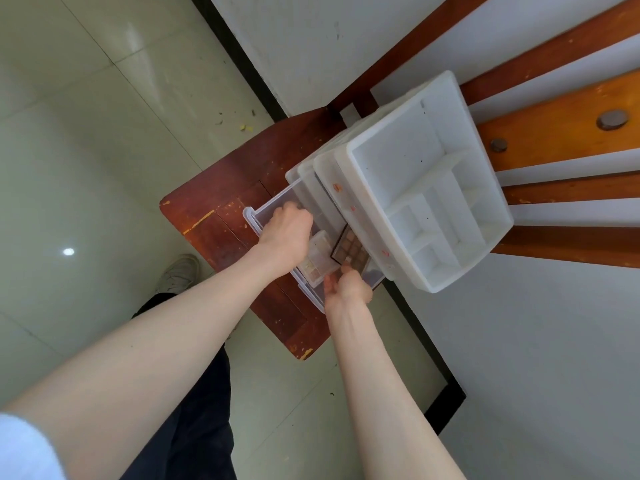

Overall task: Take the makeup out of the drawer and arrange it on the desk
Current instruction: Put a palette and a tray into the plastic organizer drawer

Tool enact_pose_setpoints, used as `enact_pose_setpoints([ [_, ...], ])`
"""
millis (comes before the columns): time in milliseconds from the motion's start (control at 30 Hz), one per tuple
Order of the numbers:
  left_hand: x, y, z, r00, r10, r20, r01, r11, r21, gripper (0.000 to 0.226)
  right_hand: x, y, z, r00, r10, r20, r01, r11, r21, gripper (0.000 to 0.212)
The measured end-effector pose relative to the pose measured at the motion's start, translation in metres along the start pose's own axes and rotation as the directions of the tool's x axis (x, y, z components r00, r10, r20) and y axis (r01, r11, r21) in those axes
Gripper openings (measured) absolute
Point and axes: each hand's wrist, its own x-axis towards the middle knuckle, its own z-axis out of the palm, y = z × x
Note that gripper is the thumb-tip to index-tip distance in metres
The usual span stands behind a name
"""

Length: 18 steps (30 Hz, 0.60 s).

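A clear drawer (251, 216) is pulled out from the bottom of a white plastic organizer (426, 188) standing on a small red-brown desk (214, 209). Inside the drawer lie a dark eyeshadow palette (351, 251) with brown pans and, beside it, a pale compact (318, 261). My left hand (287, 233) reaches into the drawer with its fingers curled downward; what they grip, if anything, is hidden under the hand. My right hand (346, 289) is at the drawer's near corner, and its fingertips pinch the near edge of the dark palette.
The organizer's top is a tray of open white compartments. A wall with wooden rails (554, 126) runs behind the desk. Pale floor tiles lie to the left, where my shoe (180, 271) and dark trousers show below my arms.
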Motion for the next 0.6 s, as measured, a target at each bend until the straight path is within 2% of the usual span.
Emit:
enact_pose_setpoints([
  [67, 0.001, -0.001, -0.001, 1.000, -0.015, 0.004, 0.015, 0.998, -0.061, 0.020, -0.002, -0.003, 0.001, 0.998, 0.069, -0.006, -0.069, 0.997, 0.043, 0.006],
  [167, 0.000, 0.000, -0.003, 0.999, -0.032, -0.007, 0.031, 0.991, -0.131, 0.022, -0.001, -0.007, 0.003, 0.993, 0.113, 0.017, -0.113, 0.993, 0.016, 0.002],
  [333, 0.004, 0.003, 0.001, 0.990, -0.073, 0.119, 0.101, 0.964, -0.246, 0.022, -0.001, -0.006, -0.001, 0.981, 0.153, 0.115, -0.144, 0.986, -0.086, 0.035],
  [600, 0.011, 0.008, -0.003, 0.980, -0.118, 0.160, 0.160, 0.944, -0.289, 0.036, -0.005, -0.009, -0.007, 0.949, 0.201, 0.242, -0.208, 0.978, 0.003, 0.037],
])
